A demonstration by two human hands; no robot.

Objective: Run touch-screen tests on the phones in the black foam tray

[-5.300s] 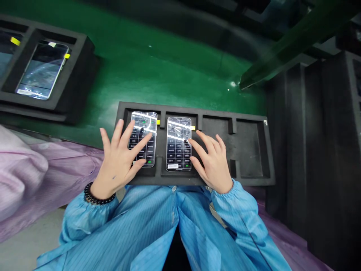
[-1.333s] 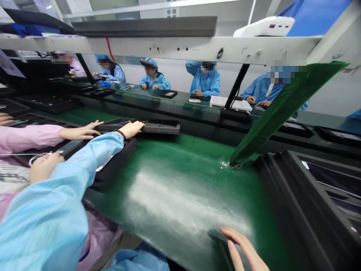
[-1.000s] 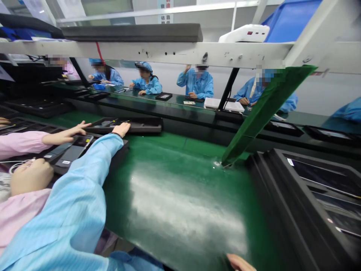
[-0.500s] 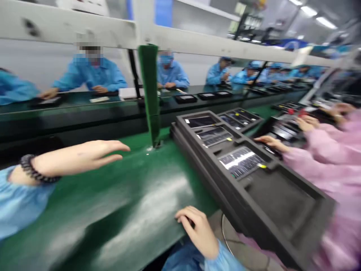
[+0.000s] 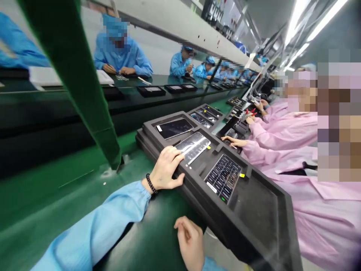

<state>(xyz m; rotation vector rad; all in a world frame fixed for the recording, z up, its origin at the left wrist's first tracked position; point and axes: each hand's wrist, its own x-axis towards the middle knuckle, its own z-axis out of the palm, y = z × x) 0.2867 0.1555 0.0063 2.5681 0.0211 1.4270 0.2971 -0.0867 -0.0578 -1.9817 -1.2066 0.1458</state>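
My left hand (image 5: 166,169), with a black bead bracelet at the wrist, reaches over the near edge of a black foam tray (image 5: 197,194). Its fingers lie at the near end of a shiny flat screen panel (image 5: 194,147) in the tray's second compartment; the thumb is spread apart by the tray's side. The fingertips are partly hidden. Lower down, my right hand (image 5: 190,241) is closed with curled fingers near the bench edge, and nothing shows in it. Another dark panel (image 5: 175,128) lies in the far compartment, and a lit panel (image 5: 224,177) with a grid of icons lies closer.
The tray tops a stack on the green bench (image 5: 126,199). A green post (image 5: 93,105) rises at the left. Behind the stack lies another tray (image 5: 207,114) with panels. Co-workers in pink sit at the right, one hand (image 5: 235,142) near the trays; others in blue work across the line.
My left hand has moved right from above the bench onto the tray's edge and the panel. My right hand stays low, its fingers more curled. The view has turned to the right.
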